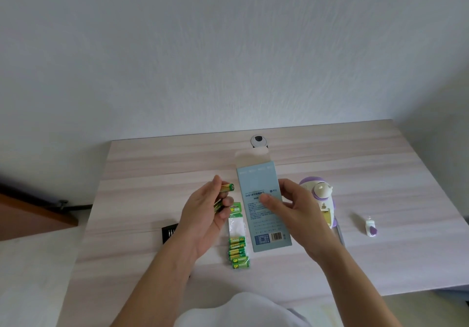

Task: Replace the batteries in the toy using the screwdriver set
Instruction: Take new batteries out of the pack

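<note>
Head view. Left hand (205,215) grips two loose batteries (227,187). Right hand (291,207) is relaxed and holds nothing, over the blue box (256,182). Toy (319,192) lies on the surface (380,174) just right of the box. Battery pack (238,250) lies just left of the box.

Two loose batteries (227,187) are being held; about five more are lying in one pack (237,225); one box (261,187), one toy (321,192) and one cover (371,227) are resting nearby.
</note>
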`<state>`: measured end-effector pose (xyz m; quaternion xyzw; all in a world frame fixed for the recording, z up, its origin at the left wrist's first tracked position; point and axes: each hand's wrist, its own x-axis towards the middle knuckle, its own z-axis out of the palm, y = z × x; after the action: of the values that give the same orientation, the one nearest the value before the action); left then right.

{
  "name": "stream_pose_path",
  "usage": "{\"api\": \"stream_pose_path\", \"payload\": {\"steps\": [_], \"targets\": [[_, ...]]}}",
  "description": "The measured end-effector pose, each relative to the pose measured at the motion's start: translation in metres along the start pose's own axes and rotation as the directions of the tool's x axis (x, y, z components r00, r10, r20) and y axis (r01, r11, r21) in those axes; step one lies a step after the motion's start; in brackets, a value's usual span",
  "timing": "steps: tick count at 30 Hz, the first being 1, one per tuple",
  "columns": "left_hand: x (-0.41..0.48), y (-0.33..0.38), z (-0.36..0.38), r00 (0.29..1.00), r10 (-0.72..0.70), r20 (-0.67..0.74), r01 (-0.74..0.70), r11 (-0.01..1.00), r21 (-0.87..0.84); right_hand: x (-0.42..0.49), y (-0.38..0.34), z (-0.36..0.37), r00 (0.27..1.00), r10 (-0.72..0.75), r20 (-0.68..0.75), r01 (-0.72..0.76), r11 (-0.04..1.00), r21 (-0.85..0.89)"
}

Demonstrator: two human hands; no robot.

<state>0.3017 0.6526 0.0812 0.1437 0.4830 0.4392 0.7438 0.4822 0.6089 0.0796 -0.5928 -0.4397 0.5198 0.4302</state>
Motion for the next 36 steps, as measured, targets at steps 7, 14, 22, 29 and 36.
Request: {"api": "stream_pose_path", "payload": {"steps": [7, 14, 22, 29, 36], "targets": [[-0.004, 0.024, 0.008, 0.921, 0.373, 0.113, -0.389, 0.862, 0.324, -0.002, 0.002, -0.001, 1.0, 0.026, 0.015, -0.026, 0.999, -0.032], [0.005, 0.038, 0.024, 0.617, 0.589, 0.522, -0.675, 0.053, 0.736, -0.002, -0.001, 0.002, 0.999, -0.026, 0.037, 0.028, 0.997, -0.066], [0.008, 0.043, 0.025, 0.556, 0.514, 0.653, -0.71, -0.113, 0.695, -0.006, -0.002, 0.003, 0.998, -0.046, 0.041, 0.047, 0.999, -0.024], [0.004, 0.048, 0.027, 0.568, 0.482, 0.667, -0.745, -0.043, 0.665, -0.007, -0.002, 0.004, 0.997, -0.061, 0.049, 0.059, 0.997, 0.045], [-0.006, 0.048, 0.023, 0.905, 0.371, 0.207, -0.413, 0.882, 0.228, -0.003, -0.001, 0.002, 0.998, -0.059, 0.018, 0.059, 0.998, 0.033]]}}
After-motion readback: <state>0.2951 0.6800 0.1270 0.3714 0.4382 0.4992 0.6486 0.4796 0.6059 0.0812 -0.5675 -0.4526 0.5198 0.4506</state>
